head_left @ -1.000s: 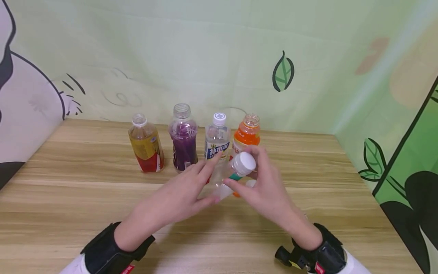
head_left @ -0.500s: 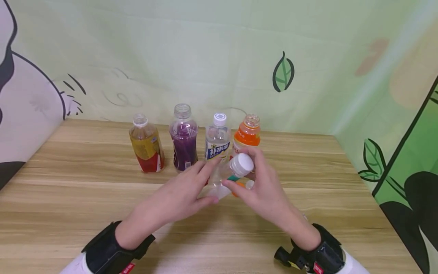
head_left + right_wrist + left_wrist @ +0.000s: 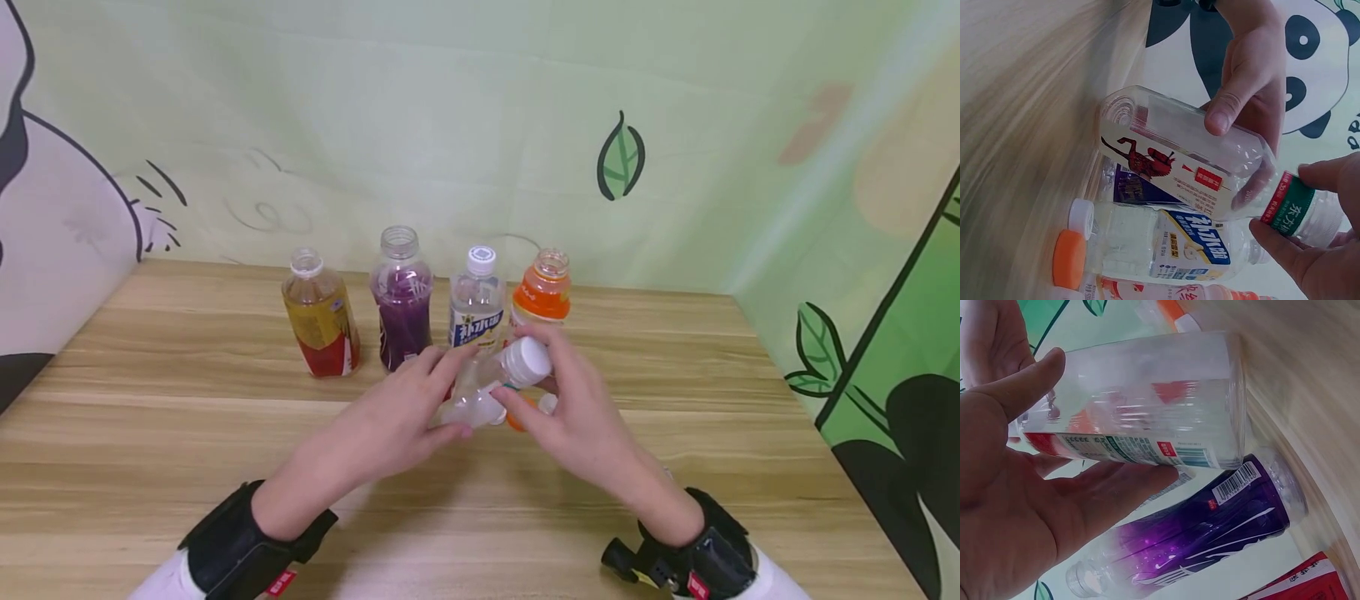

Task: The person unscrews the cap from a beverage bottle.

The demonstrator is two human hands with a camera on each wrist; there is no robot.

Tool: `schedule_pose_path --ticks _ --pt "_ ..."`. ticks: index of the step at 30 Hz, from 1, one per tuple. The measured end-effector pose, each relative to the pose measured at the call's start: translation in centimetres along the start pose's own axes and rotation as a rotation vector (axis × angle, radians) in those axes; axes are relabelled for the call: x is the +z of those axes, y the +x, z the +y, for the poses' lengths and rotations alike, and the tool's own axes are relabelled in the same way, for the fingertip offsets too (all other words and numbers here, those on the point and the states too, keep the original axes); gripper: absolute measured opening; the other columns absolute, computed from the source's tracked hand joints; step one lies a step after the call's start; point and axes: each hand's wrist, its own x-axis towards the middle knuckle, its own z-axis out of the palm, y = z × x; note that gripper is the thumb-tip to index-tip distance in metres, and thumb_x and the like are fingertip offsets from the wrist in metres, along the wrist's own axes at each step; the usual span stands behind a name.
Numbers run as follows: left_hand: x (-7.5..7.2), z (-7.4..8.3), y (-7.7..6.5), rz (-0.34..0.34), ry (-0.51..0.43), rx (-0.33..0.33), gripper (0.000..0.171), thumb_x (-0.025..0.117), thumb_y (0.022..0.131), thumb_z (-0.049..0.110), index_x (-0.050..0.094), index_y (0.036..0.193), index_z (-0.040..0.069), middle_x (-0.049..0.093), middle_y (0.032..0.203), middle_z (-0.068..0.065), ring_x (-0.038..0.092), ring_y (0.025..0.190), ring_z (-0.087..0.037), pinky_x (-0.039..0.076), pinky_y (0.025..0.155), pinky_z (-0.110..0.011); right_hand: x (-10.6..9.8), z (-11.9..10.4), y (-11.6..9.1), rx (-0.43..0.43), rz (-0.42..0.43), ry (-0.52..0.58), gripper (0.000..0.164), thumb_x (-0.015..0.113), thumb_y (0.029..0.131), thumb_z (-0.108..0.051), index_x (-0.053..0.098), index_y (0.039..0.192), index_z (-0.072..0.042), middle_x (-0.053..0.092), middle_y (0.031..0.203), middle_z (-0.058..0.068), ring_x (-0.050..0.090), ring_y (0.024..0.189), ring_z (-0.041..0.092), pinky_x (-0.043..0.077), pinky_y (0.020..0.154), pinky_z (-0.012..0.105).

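Between the two hands is a clear plastic bottle (image 3: 474, 398), held tilted above the table with its white cap (image 3: 529, 360) up and to the right. My left hand (image 3: 393, 412) grips its body, thumb on one side and fingers on the other. At the neck, my right hand (image 3: 576, 404) pinches the green and red band (image 3: 1291, 206) just below the cap. A cream label (image 3: 1154, 169) with a red figure shows on the body in the right wrist view. Behind the hands stand a capped clear bottle (image 3: 477, 300) and an uncapped orange-topped bottle (image 3: 542, 296), partly hidden.
Farther left stand an uncapped purple-drink bottle (image 3: 402, 312) and a bottle with a yellow and red label (image 3: 321, 325). An orange cap (image 3: 521, 415) and a white cap (image 3: 547, 404) lie on the wooden table (image 3: 675, 375). A printed backdrop (image 3: 465, 125) rises behind.
The clear bottle has tipped flatter, its base swinging left and its cap shifting slightly left. My left hand has moved a little left with it; the right hand keeps its pinch at the neck.
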Motion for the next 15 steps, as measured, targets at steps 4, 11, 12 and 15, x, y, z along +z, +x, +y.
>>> schedule_pose_path --ticks 4,11,12,15 --pt "0.1 -0.2 0.0 0.004 0.005 -0.004 0.082 0.077 0.086 0.037 0.033 0.150 0.010 0.052 0.130 -0.013 0.058 0.110 -0.028 0.046 0.092 -0.041 -0.3 0.0 0.0 -0.025 0.007 -0.023 0.046 0.070 0.091 -0.001 0.050 0.132 -0.003 0.054 0.122 0.001 0.060 0.103 0.016 0.053 0.079 0.029" --pt "0.1 -0.3 0.2 -0.006 0.033 -0.010 0.081 0.076 0.087 0.040 0.033 0.149 0.012 0.054 0.129 -0.012 0.061 0.107 -0.026 0.048 0.090 -0.041 -1.0 0.1 0.0 -0.006 0.046 -0.149 0.035 0.062 0.099 -0.014 0.055 0.133 -0.009 0.054 0.122 -0.001 0.057 0.098 0.014 0.053 0.072 0.027" --pt "0.1 -0.3 0.2 -0.004 0.040 -0.008 0.081 0.076 0.087 0.041 0.033 0.149 0.012 0.055 0.127 -0.012 0.061 0.105 -0.026 0.049 0.089 -0.040 -1.0 0.1 0.0 0.009 0.055 -0.151 0.035 0.062 0.099 -0.016 0.055 0.133 -0.009 0.055 0.120 -0.002 0.057 0.097 0.014 0.053 0.071 0.027" --pt "0.2 -0.3 0.2 0.001 0.059 -0.004 0.082 0.075 0.086 0.042 0.033 0.149 0.012 0.057 0.123 -0.011 0.063 0.101 -0.025 0.050 0.086 -0.039 -1.2 0.1 0.1 0.054 0.077 -0.153 0.036 0.064 0.098 -0.019 0.056 0.130 -0.008 0.057 0.112 -0.004 0.056 0.093 0.013 0.052 0.070 0.027"
